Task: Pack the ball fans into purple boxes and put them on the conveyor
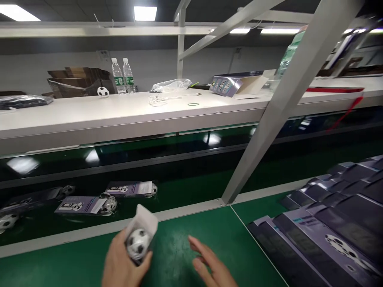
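My left hand is closed round a small package holding a soccer-ball-patterned item. A white flap sticks up at the package's top, and the ball side faces me. The package is tilted and slightly blurred, a little above the green work surface. To its right, my right hand is open over the same surface, fingers apart and nothing in them. Nearest to that hand on the right lie several dark purple printed boxes, overlapping in rows, some showing a soccer ball picture.
Behind a pale rail, bagged soccer-ball items with purple cards lie on a dark green belt. A slanted metal post rises from the rail. The white shelf beyond bears two water bottles, a small soccer ball and an opened box.
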